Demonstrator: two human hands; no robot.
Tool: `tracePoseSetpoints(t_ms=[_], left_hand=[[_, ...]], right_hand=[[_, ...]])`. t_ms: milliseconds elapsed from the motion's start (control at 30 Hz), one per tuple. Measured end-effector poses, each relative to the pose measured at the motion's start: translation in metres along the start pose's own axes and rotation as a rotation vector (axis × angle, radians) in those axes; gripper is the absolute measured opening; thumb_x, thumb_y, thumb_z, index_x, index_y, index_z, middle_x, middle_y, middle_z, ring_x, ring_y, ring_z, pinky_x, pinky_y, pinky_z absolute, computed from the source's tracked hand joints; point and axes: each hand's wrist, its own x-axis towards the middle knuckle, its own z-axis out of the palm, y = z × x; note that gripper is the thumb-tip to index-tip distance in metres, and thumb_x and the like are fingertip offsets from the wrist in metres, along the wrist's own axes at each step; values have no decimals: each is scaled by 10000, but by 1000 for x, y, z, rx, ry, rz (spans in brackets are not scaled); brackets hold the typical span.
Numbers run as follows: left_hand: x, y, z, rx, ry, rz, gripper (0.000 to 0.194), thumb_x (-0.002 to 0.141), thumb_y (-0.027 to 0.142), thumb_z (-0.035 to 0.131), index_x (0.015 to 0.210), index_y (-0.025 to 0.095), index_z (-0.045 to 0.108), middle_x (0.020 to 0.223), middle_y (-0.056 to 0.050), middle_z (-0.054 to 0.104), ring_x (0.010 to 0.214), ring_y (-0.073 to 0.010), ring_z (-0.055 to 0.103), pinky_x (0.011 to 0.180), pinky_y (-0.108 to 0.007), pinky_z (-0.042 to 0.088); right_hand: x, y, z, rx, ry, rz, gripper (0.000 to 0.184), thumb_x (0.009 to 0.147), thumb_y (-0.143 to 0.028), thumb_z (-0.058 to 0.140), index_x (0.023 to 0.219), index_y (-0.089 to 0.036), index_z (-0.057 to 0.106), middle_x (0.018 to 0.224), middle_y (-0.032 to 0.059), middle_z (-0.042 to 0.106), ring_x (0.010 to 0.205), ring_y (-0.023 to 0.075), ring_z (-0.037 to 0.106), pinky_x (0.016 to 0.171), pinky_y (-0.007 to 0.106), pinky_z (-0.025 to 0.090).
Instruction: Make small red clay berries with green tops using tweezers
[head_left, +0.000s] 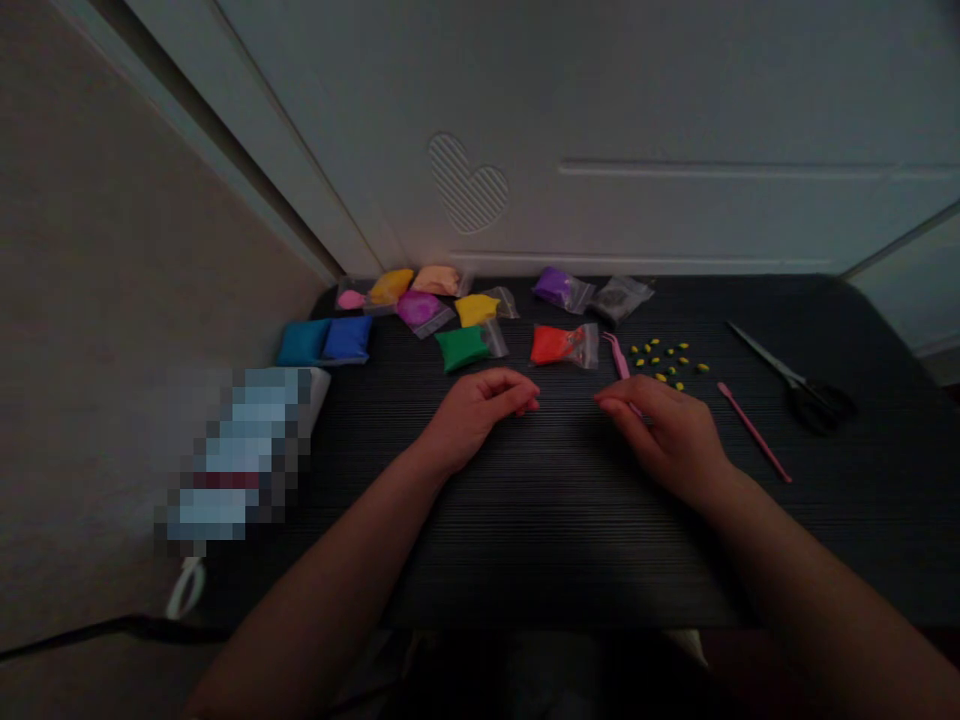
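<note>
My left hand [484, 412] is closed in a pinch near the middle of the dark table. A small pinkish-red lump [532, 404], perhaps modelling clay, shows at its fingertips. To the right, my right hand [664, 425] has its fingers curled together; whatever they may hold is too small or hidden to make out. Pink tweezers [618, 357] with bent tips stick out from beneath that hand, their rear part covered. Several tiny yellow-and-green pieces [660, 360] lie just beyond it. In front of both hands are a green clay packet [463, 347] and a red-orange clay packet [553, 344].
More packets stand behind: yellow [478, 308], magenta [418, 310], purple [555, 286], grey [618, 299] and blue [348, 339]. A pink stick tool [754, 432] and black-handled scissors [799, 385] lie right. A blurred-out object [244, 450] occupies the left edge; a white door [675, 120] rises behind.
</note>
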Motion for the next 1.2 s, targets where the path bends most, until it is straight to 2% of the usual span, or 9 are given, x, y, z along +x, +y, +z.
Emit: tracePoseSetpoints(t_ms=[167, 267, 400, 500, 600, 767, 900, 1033, 1200], left_hand=[[-1, 0, 0, 2, -1, -21, 175, 739, 327, 594, 818, 184, 655, 738, 1, 649, 696, -108, 539, 698, -252, 398], [-2, 0, 1, -56, -24, -37, 230, 705, 278, 637, 919, 192, 645, 862, -18, 673, 750, -115, 560, 731, -259, 412], [-1, 0, 0, -82, -31, -10, 243, 756, 277, 577, 972, 182, 635, 894, -31, 666, 730, -104, 546, 744, -264, 414], [0, 1, 0, -42, -21, 2, 221, 776, 305, 548, 927, 179, 648, 777, -12, 650, 700, -102, 531, 710, -255, 409], [-1, 1, 0, -2, 1, -18, 170, 720, 310, 615, 826, 181, 644, 693, 19, 610, 664, -94, 522, 663, -235, 400], [-2, 1, 1, -37, 9, -7, 199, 629, 271, 699, 773, 171, 606, 749, 23, 604, 685, -95, 537, 661, -231, 412], [-1, -1, 2, -59, -5, -12, 225, 722, 282, 617, 922, 178, 623, 867, -19, 652, 762, -110, 560, 734, -253, 422], [-2, 0, 2, -46, -22, 14, 250, 796, 302, 527, 995, 185, 623, 904, -33, 670, 770, -106, 566, 770, -262, 425], [-4, 3, 4, -48, -23, -33, 206, 697, 285, 653, 876, 188, 621, 835, -4, 678, 809, -119, 601, 781, -260, 431]], right_hand=[[-1, -1, -1, 21, 28, 29, 149, 779, -332, 571, 739, -189, 563, 706, 4, 612, 656, 121, 565, 617, 248, 443], [-1, 0, 1, 25, 48, 23, 99, 788, -279, 564, 841, -195, 570, 809, 18, 636, 748, 135, 588, 674, 262, 460], [-1, 1, 2, 43, 19, -11, 182, 846, -210, 467, 1004, -194, 556, 955, 35, 635, 873, 133, 583, 780, 268, 448], [0, -1, 0, 33, -11, -2, 139, 851, -253, 456, 872, -182, 575, 828, 29, 630, 771, 129, 578, 706, 256, 441], [0, -3, -2, 26, -22, 30, 171, 811, -334, 519, 732, -184, 543, 710, 14, 590, 675, 130, 545, 639, 258, 421], [1, 1, 5, 17, -21, 39, 118, 793, -293, 546, 840, -186, 560, 822, 36, 605, 790, 155, 540, 720, 288, 422], [2, 7, 12, -92, -83, 39, 203, 833, -266, 474, 982, -183, 583, 957, 64, 600, 894, 188, 524, 799, 340, 386], [4, 8, 16, -244, -144, 89, 225, 842, -330, 455, 939, -204, 614, 945, 52, 601, 892, 208, 514, 792, 366, 343], [5, 11, 17, -314, -163, 112, 196, 826, -343, 487, 892, -219, 623, 921, 42, 612, 878, 217, 507, 779, 374, 301]])
